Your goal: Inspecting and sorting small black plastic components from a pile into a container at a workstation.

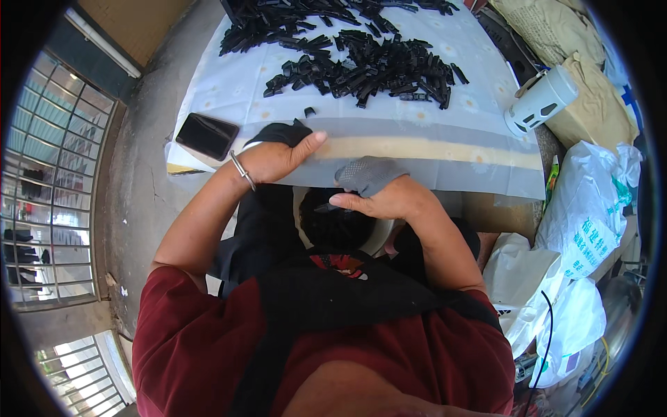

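Observation:
My left hand (283,158) is at the table's near edge, thumb stretched out to the right and apart from the fingers. A black covering (279,132) hides those fingers, and nothing shows in their grasp. A metal bangle (243,171) circles that wrist. My right hand (385,198) wears a grey mesh glove (368,175) over its fingers, with the thumb bare. It hangs over a pale bucket (379,236) between my knees, dark inside. At its thumb tip shows a small black plastic piece (324,208), seemingly pinched; the fingertips are partly hidden. One loose black plastic part (310,111) lies ahead of my left hand.
Heaps of black plastic parts (375,66) cover the far part of the table, over a flowered cloth (236,90). A phone (207,136) lies at the left edge, a white tumbler (542,101) stands at the right. Plastic bags (583,201) crowd the right side.

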`<action>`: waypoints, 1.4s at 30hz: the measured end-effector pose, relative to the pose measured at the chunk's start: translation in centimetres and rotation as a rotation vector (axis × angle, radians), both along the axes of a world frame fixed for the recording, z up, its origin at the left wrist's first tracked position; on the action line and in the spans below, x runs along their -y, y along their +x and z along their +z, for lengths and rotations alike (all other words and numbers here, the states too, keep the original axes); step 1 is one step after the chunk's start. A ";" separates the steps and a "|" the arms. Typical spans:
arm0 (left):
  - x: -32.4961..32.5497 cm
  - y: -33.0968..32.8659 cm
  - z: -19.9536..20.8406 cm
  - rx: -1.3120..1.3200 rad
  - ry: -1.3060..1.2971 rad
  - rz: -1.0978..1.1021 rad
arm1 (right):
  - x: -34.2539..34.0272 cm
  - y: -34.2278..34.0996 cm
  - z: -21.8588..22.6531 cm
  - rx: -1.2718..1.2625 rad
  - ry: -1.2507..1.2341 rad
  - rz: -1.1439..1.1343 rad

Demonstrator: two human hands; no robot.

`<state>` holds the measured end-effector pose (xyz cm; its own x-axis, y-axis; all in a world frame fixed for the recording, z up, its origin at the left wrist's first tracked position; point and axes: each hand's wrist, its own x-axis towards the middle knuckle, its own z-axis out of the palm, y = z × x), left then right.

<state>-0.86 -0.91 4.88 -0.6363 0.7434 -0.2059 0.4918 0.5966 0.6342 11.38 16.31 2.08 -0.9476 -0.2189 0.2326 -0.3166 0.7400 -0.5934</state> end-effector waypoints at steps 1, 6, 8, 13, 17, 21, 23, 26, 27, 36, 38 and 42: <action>-0.7 -2.2 0.4 -0.163 0.005 -0.010 | -1.0 -0.9 0.7 0.070 0.124 -0.076; -5.8 -10.5 -1.7 -0.795 -0.042 0.097 | -6.3 -7.6 -0.9 -0.483 0.515 -0.462; -7.0 -12.2 -3.4 -0.714 -0.149 0.007 | -6.6 -8.9 -1.1 -0.540 0.596 -0.536; -6.3 -8.2 -3.8 -0.732 -0.099 -0.103 | -5.9 -8.2 -0.2 -0.157 0.717 -0.496; -4.7 -7.4 -3.5 -0.716 -0.016 -0.111 | -6.3 -6.3 -1.6 -0.157 0.700 -0.478; -3.9 -6.8 -3.3 -0.706 0.075 0.033 | -6.6 -5.0 -2.7 -0.504 0.606 -0.446; -3.7 -6.4 -3.2 -0.606 0.172 0.158 | -6.2 -4.5 -2.2 -0.602 0.564 -0.445; -4.0 -5.5 -2.2 -0.559 0.112 0.204 | -5.4 -3.8 -1.7 -0.432 0.587 -0.425; -3.9 -5.6 -2.4 -0.560 0.111 0.207 | -5.2 -3.6 -1.8 -0.411 0.528 -0.399; -3.9 -3.3 -1.5 -0.561 0.119 0.214 | -4.0 -3.2 -2.1 -0.442 0.259 -0.352; -3.7 -2.4 -1.1 -0.507 0.026 0.139 | -4.0 -3.0 -2.3 -0.423 0.280 -0.349; -2.6 -0.8 -2.1 -0.308 0.041 0.104 | -3.0 -2.5 -2.0 -0.375 0.176 -0.313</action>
